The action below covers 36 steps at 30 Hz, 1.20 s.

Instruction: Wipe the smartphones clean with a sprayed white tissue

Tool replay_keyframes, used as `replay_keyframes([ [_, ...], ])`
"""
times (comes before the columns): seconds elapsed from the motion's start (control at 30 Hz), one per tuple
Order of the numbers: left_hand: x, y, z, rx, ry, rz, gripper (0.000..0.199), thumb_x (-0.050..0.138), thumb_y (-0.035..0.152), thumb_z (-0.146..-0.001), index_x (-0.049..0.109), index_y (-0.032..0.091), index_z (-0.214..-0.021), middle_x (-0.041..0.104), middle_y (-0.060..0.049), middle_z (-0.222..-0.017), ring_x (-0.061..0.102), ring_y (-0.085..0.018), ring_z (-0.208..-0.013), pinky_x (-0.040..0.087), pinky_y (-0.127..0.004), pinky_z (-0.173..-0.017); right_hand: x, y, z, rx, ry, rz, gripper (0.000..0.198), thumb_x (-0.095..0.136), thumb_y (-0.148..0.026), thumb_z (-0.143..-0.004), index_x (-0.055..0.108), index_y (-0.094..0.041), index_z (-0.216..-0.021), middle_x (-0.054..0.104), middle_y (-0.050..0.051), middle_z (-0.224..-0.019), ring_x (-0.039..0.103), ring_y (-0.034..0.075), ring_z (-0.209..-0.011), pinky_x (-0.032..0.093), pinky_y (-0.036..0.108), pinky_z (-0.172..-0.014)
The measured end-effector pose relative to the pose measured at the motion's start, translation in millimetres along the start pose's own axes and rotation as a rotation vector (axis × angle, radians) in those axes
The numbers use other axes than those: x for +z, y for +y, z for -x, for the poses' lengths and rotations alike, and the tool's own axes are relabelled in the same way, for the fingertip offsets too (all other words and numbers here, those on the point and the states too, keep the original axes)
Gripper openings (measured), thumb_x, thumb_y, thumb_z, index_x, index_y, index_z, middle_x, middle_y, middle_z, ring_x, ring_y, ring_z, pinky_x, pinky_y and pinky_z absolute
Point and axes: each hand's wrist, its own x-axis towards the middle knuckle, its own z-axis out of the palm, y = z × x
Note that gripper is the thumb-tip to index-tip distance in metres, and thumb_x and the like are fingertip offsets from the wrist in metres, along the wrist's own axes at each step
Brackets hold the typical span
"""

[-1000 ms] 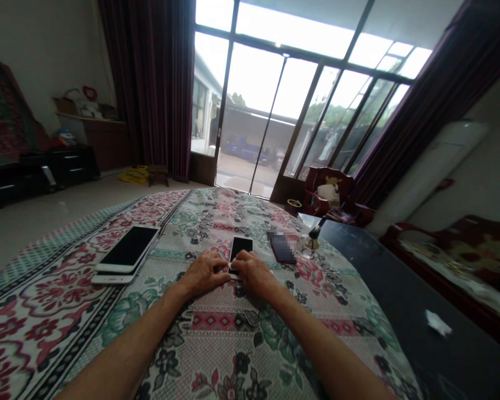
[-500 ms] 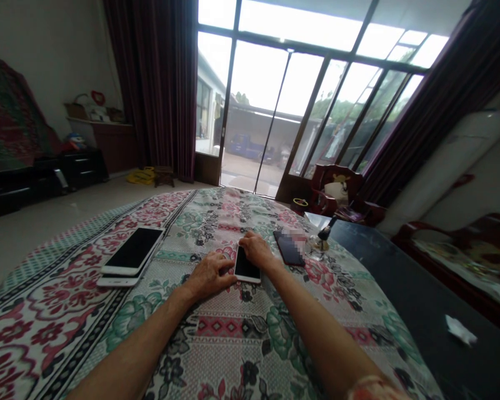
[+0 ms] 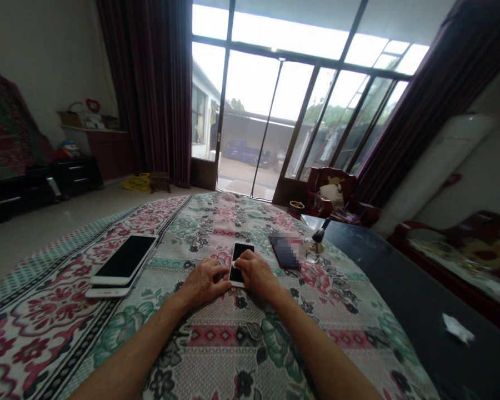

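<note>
A white smartphone [image 3: 237,277] with a dark screen lies face up on the patterned tablecloth. My left hand [image 3: 206,279] rests at its left side, thumb and fingers apart, the thumb tip touching the lower left edge. Over the right half of the screen is my right hand [image 3: 256,275], its fingers drawn together and pressed down on the glass. A small pale bit shows at those fingertips, too small to name. To the left, a white smartphone [image 3: 127,258] lies on top of another white phone [image 3: 104,291]. Right of my hands is a dark phone [image 3: 283,253], partly blurred out.
A flowered tablecloth [image 3: 216,350] covers the rounded table. A clear glass object [image 3: 315,247] with a dark top stands at the right. Beyond the table's right edge is a black surface [image 3: 400,300] with a crumpled white tissue [image 3: 458,328]. A wooden chair [image 3: 332,189] stands behind.
My right hand has slid from the top of the phone down toward its middle, uncovering the upper screen. My left hand stays at the phone's left edge. The whole view has shifted slightly.
</note>
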Motion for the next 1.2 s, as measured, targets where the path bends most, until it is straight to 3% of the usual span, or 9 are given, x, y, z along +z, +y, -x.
replay_keyframes([
  [0.27, 1.2, 0.0, 0.8, 0.006, 0.019, 0.008, 0.032, 0.065, 0.037, -0.079, 0.070, 0.023, -0.107, 0.064, -0.004, -0.084, 0.055, -0.021, -0.088, 0.044, -0.032, -0.080, -3.8, 17.4, 0.2, 0.127, 0.025, 0.026, 0.032, 0.042, -0.012, -0.089, 0.067, -0.020, -0.107, 0.057, 0.008, -0.110, 0.049, 0.020, -0.102, 0.037, 0.028, -0.084],
  [0.53, 0.8, -1.0, -0.1, 0.026, 0.006, 0.006, 0.031, 0.066, 0.036, -0.079, 0.071, 0.023, -0.106, 0.065, -0.004, -0.083, 0.056, -0.021, -0.086, 0.044, -0.032, -0.080, -16.8, 4.5, 9.6, 0.076, -0.109, 0.053, 0.036, 0.045, -0.011, -0.084, 0.068, -0.024, -0.108, 0.059, 0.008, -0.106, 0.052, 0.020, -0.089, 0.036, 0.029, -0.074],
  [0.93, -0.6, 0.5, 0.7, 0.004, -0.009, -0.012, 0.030, 0.066, 0.033, -0.079, 0.070, 0.023, -0.108, 0.065, -0.004, -0.086, 0.056, -0.021, -0.089, 0.044, -0.032, -0.080, -39.2, -7.9, 17.1, -0.048, -0.274, 0.052, 0.019, 0.053, -0.014, -0.083, 0.070, -0.020, -0.088, 0.059, 0.008, -0.089, 0.054, 0.018, -0.080, 0.036, 0.026, -0.065],
  [1.2, -0.3, 1.3, -0.1, 0.018, 0.000, -0.037, 0.030, 0.066, 0.032, -0.078, 0.071, 0.024, -0.107, 0.066, -0.004, -0.083, 0.057, -0.021, -0.087, 0.044, -0.033, -0.080, -17.1, 0.7, 8.5, 0.016, -0.125, 0.026, 0.025, 0.049, -0.016, -0.087, 0.072, -0.023, -0.095, 0.060, 0.008, -0.097, 0.052, 0.018, -0.083, 0.037, 0.027, -0.069],
])
